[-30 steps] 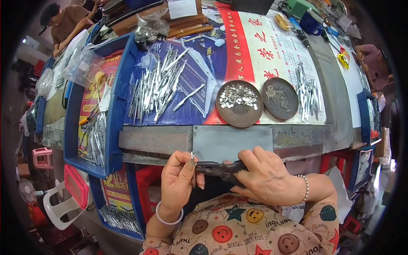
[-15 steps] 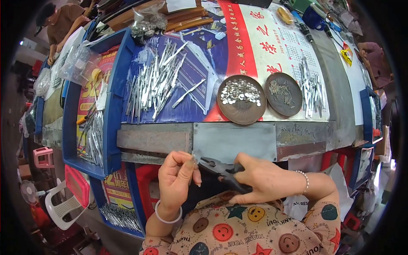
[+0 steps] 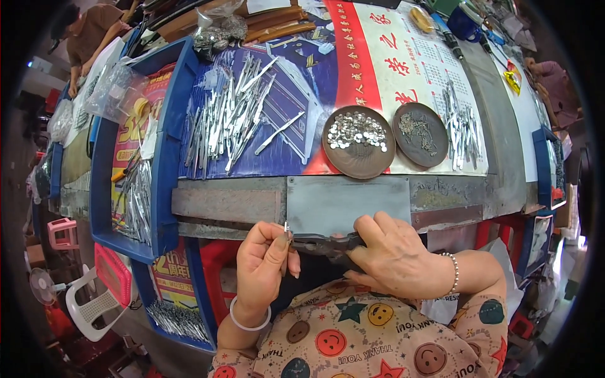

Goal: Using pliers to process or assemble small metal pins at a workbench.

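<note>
At lower centre, the left hand (image 3: 261, 264) pinched an upright metal piece (image 3: 287, 227). The right hand (image 3: 400, 261) gripped pliers (image 3: 331, 244), long axis near-horizontal, nose leftward.

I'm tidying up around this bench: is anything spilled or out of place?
Nothing clearly looks spilled; the discs sit within their dish. The one mild oddity is a single metal strip lying by itself, to the right of the large heap of similar strips.

From where I stand, the right hand (image 3: 398, 261) is rolled from 0.5 seconds ago, its pliers (image 3: 322, 240) now level instead of slanting.
</note>
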Motion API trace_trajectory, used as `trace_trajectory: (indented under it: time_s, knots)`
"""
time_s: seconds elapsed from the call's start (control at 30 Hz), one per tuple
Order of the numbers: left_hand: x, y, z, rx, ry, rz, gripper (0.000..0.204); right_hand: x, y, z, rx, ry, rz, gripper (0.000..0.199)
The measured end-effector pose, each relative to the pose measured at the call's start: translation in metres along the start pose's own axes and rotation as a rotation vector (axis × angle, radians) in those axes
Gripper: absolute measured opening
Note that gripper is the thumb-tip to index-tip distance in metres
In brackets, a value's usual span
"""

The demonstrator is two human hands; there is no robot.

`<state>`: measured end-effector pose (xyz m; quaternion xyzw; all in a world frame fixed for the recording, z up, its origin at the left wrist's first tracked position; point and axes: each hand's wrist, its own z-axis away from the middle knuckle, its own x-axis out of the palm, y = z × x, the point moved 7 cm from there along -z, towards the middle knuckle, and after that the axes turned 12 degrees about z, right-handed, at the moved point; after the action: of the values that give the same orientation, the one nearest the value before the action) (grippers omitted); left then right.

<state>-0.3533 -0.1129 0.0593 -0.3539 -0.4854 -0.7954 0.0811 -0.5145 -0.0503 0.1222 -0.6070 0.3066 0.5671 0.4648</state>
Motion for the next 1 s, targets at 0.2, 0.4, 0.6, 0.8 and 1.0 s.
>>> trace_trajectory:
  time_s: [0.2, 0.4, 0.6, 0.8, 1.0]
  knots:
    - [0.003, 0.002, -0.002, 0.025, 0.003, -0.01, 0.01, -0.001, 0.0, 0.0, 0.018, 0.089, 0.104, 0.018]
    - [0.001, 0.001, -0.005, 0.028, -0.012, -0.022, 0.01, 0.002, -0.002, -0.002, 0.021, 0.157, 0.195, 0.009]
    - [0.002, 0.0, -0.005, 0.035, -0.003, -0.042, 0.01, 0.006, -0.001, -0.003, -0.018, -0.064, 0.081, 0.014]
    - [0.003, 0.007, -0.006, 0.143, 0.013, -0.184, 0.01, 0.022, 0.008, -0.005, -0.029, -0.429, -0.856, 0.034]
    - [-0.003, 0.009, -0.006, 0.106, 0.014, -0.033, 0.011, 0.004, 0.005, 0.0, 0.026, -0.014, -0.21, 0.029]
